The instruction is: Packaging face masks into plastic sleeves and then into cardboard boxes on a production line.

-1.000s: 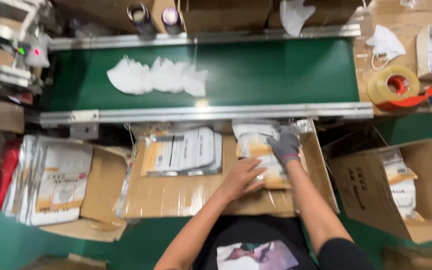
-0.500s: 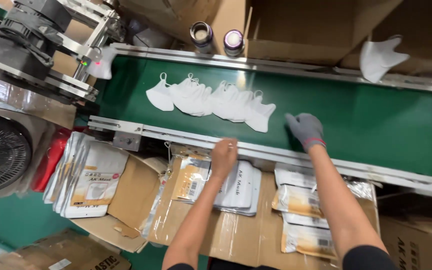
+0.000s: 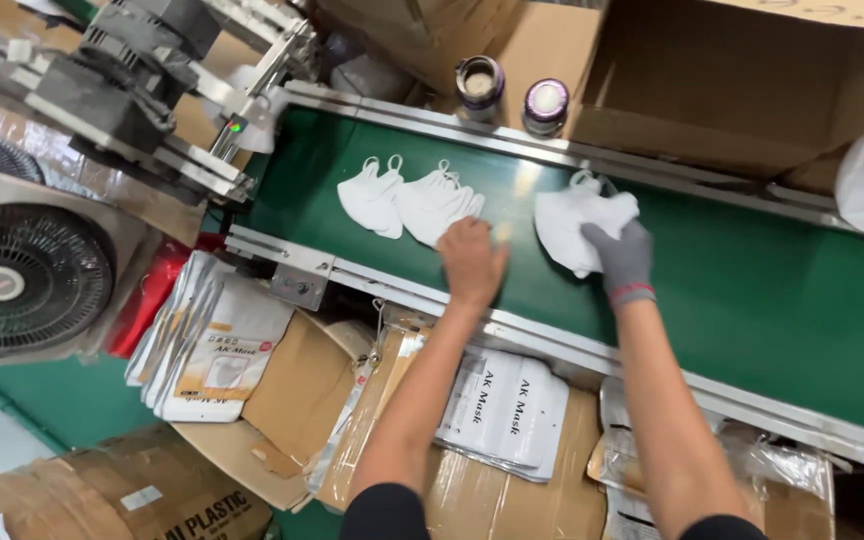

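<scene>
White face masks lie on a green conveyor belt (image 3: 752, 290). My bare left hand (image 3: 472, 262) rests on the edge of one fanned pile of masks (image 3: 432, 205), fingers bent over it. Another mask (image 3: 372, 197) lies just left of that pile. My right hand (image 3: 620, 258), in a grey glove, grips a separate bunch of white masks (image 3: 577, 222) on the belt. Both arms reach over the belt's near metal rail (image 3: 552, 340).
A machine head (image 3: 142, 75) stands at the belt's left end, a fan (image 3: 22, 280) below it. Two small cans (image 3: 512, 90) and cardboard boxes (image 3: 732, 80) line the far side. Printed flat pouches (image 3: 507, 410) lie on cardboard below the rail; more pouches (image 3: 212, 345) are stacked at the left.
Both hands have moved from the pouches below the rail up onto the belt. The left hand reached the mask pile and the gloved right hand took hold of a bunch of masks.
</scene>
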